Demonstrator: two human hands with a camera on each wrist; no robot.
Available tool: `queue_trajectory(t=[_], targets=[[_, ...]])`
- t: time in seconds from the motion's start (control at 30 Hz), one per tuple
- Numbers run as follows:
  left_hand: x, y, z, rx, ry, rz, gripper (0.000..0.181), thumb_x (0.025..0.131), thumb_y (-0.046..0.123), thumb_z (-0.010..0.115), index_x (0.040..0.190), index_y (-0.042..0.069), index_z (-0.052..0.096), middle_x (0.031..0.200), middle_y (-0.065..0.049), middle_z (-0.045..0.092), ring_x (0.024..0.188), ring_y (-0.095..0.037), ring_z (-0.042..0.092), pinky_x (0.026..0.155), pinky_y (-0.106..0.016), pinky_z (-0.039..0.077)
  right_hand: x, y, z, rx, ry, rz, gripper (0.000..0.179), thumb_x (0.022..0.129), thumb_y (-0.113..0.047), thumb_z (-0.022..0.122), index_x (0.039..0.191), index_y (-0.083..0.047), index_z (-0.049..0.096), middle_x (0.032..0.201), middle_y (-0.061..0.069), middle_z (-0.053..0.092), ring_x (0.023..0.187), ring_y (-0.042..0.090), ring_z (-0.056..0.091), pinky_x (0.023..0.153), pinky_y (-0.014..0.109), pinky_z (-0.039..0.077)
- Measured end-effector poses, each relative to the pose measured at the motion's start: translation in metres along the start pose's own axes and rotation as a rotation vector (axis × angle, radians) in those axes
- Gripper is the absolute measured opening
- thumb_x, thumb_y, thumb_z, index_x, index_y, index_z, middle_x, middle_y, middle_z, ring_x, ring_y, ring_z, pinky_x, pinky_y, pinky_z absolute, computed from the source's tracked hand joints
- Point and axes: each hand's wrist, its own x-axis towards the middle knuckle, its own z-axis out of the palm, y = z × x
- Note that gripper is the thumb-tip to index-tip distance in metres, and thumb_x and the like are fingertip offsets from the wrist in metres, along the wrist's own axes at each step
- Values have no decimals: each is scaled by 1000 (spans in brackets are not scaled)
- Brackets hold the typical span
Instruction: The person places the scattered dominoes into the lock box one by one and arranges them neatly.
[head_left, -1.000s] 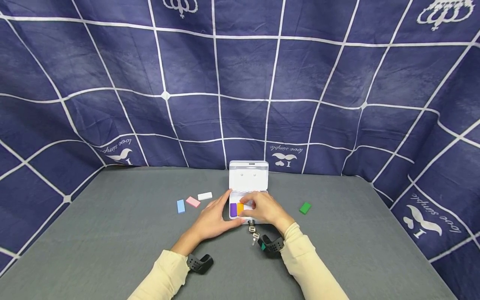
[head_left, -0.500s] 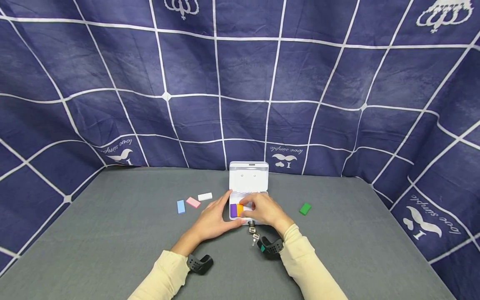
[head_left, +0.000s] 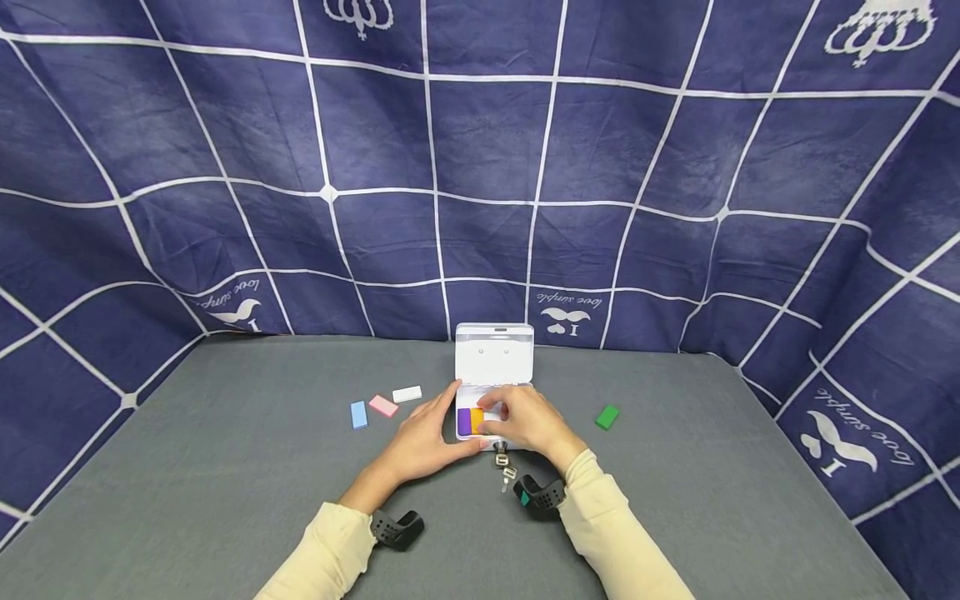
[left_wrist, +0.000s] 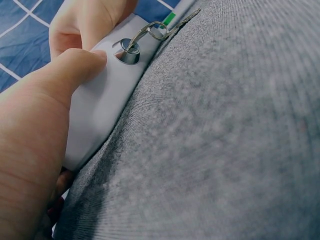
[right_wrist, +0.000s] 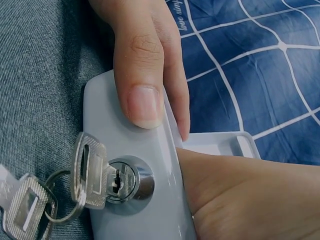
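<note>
A small white lockable box stands on the grey table, its lid (head_left: pixel 493 357) raised at the back. My left hand (head_left: pixel 423 439) grips the box by its left side, thumb on the front wall (left_wrist: pixel 95 110). Inside, a purple block (head_left: pixel 463 422) lies at the left with an orange block (head_left: pixel 476 419) right beside it. My right hand (head_left: pixel 527 419) reaches into the box, thumb and fingers pinching the orange block; its fingertips are partly hidden. A key (right_wrist: pixel 90 172) sits in the round lock (right_wrist: pixel 142 182) on the front, and a second key (right_wrist: pixel 25 210) hangs from its ring.
Left of the box lie a blue block (head_left: pixel 359 415), a pink block (head_left: pixel 383 406) and a white block (head_left: pixel 407 394). A green block (head_left: pixel 607 417) is to the right. Behind the grey table (head_left: pixel 247 467) hangs a blue checked cloth (head_left: pixel 487 237).
The head view shifts slightly. Both hands keep their places on the box and the orange block, which has edged slightly closer against the purple one.
</note>
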Motion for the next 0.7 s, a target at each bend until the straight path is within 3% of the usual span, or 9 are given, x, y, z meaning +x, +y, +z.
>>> queue_trajectory(t=[0.47, 0.7], targets=[[-1, -1, -1, -2, -3, -18, 105, 76, 67, 73, 159, 22, 27, 155, -12, 47, 139, -39, 45, 109, -60, 40, -2, -2, -9, 18, -1, -78, 25, 83, -19, 80, 106, -11, 77, 95, 2, 75, 79, 15, 64, 67, 24, 47], [-1, -1, -1, 6, -9, -18, 106, 76, 68, 73, 160, 22, 26, 156, -10, 45, 140, -39, 45, 109, -60, 40, -6, -1, -23, 10, -37, -65, 24, 85, -19, 79, 106, -10, 77, 97, 1, 76, 81, 15, 65, 67, 21, 48]])
